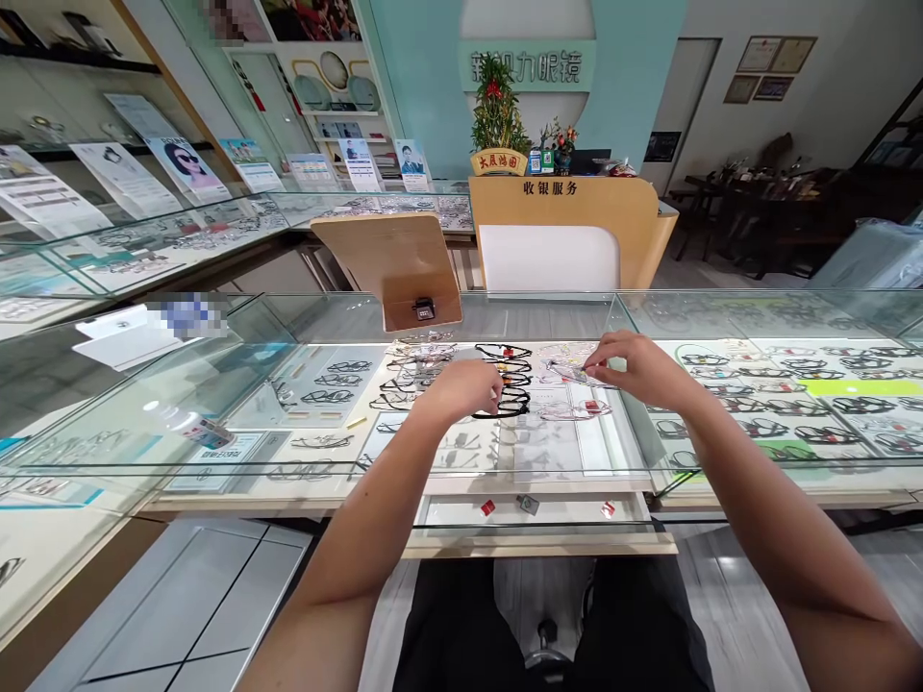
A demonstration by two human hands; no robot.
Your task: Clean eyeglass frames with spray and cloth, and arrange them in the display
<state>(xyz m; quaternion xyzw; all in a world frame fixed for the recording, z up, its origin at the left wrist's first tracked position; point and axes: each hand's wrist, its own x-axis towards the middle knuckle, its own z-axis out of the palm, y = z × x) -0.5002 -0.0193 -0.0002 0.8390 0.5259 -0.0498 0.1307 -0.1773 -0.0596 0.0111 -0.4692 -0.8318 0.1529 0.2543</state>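
Note:
My left hand [465, 389] is closed, its fingers curled down at the left edge of a column of black-framed eyeglasses [505, 404]. Whatever it may grip is hidden behind the knuckles. My right hand [638, 365] pinches with thumb and forefinger at the right end of a pair of thin-framed eyeglasses [566, 370]. Below that pair lies another with a pinkish thin frame [573, 413], with a red tag near it. More eyeglasses [411, 370] are lined up left of my left hand.
A glass display counter [505, 471] spans the front, with a pulled-out drawer [577, 509] holding small tags. On the counter stand a tilted wooden-backed mirror [389, 259], a white bottle [191, 423] and white papers [122, 336]. Beyond is a wooden cashier desk [649, 231].

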